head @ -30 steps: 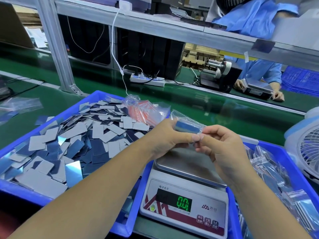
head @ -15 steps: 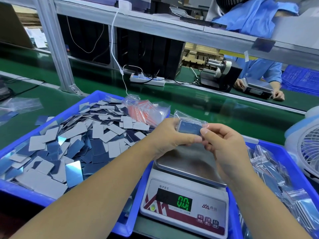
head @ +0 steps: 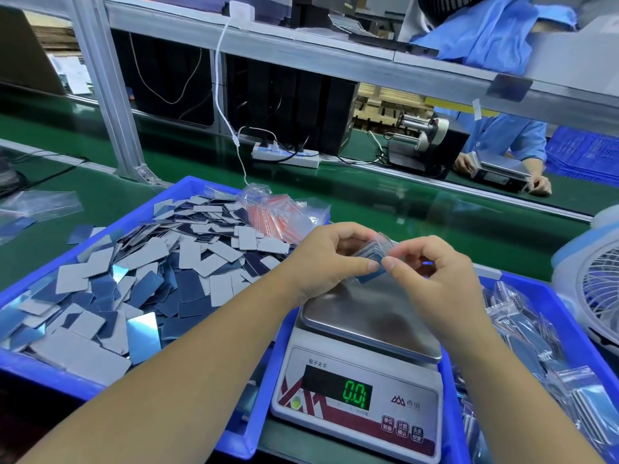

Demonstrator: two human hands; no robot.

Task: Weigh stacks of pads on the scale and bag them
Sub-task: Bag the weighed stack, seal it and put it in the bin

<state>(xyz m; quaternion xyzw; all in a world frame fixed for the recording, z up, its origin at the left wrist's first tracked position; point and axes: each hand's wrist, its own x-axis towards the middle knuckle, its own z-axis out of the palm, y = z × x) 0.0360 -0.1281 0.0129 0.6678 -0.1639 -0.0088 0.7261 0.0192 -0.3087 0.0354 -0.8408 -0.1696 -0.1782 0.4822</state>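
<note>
Both hands up over the scale pan, working one small clear bag [head: 375, 254] between them. Left hand [head: 330, 259] curled round the bag's left side, thumb pressed along the lower edge, fingers wrapped behind. Right hand [head: 432, 272] pinching the bag's right end between thumb and forefinger, remaining fingers loosely bent. Inside the bag, a thin stack of blue pads, edges fanned slightly, held clear above the pan and not touching it.

Directly below, the scale [head: 361, 380], steel pan bare, green digits reading 0.0. Sitting between two blue trays.

To the left, the big blue tray [head: 40, 373] heaped with loose pads [head: 140, 279], grey faces and dark blue faces mixed, a few shiny ones catching the light. At its far corner, a bundle of empty bags [head: 278, 212] with red zip strips, lying on the pile.

To the right, the second blue tray [head: 569, 316] holding filled bags [head: 522, 333], packed and overlapping. Just beyond it, a white fan [head: 596, 289] at the frame edge.

Across the green conveyor belt [head: 385, 199], another person [head: 509, 139] in a blue coat with hands at a second scale. White power strip [head: 284, 155] lying on the far side, cable running up to the shelf.
</note>
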